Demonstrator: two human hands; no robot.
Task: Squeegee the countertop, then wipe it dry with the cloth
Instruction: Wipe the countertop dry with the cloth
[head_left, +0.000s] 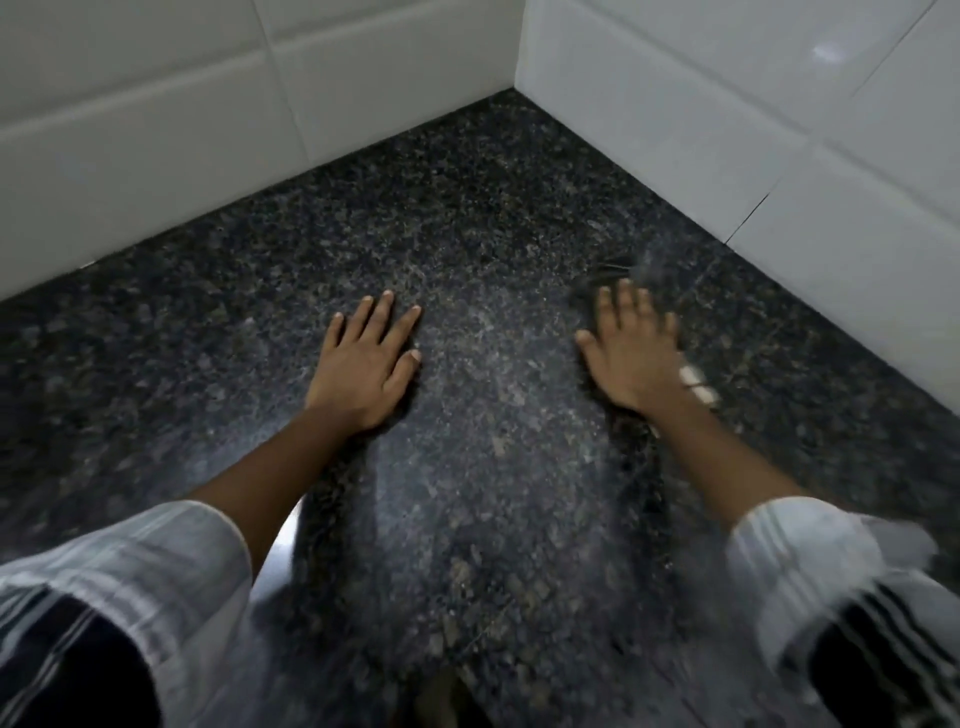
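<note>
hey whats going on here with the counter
A person leans over a dark speckled countertop in a white-tiled corner. The left hand lies flat on the stone, fingers straight. The right hand is blurred, fingers spread, over something dark at its fingertips that may be a cloth; too blurred to tell, or to call a grip. No squeegee shows.

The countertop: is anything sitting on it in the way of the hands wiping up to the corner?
Nothing visible stands in the way. The dark speckled countertop lies bare between both hands and the white tiled walls. The left hand rests flat on it; the right hand is blurred, with something dark, unclear, at its fingertips.
</note>
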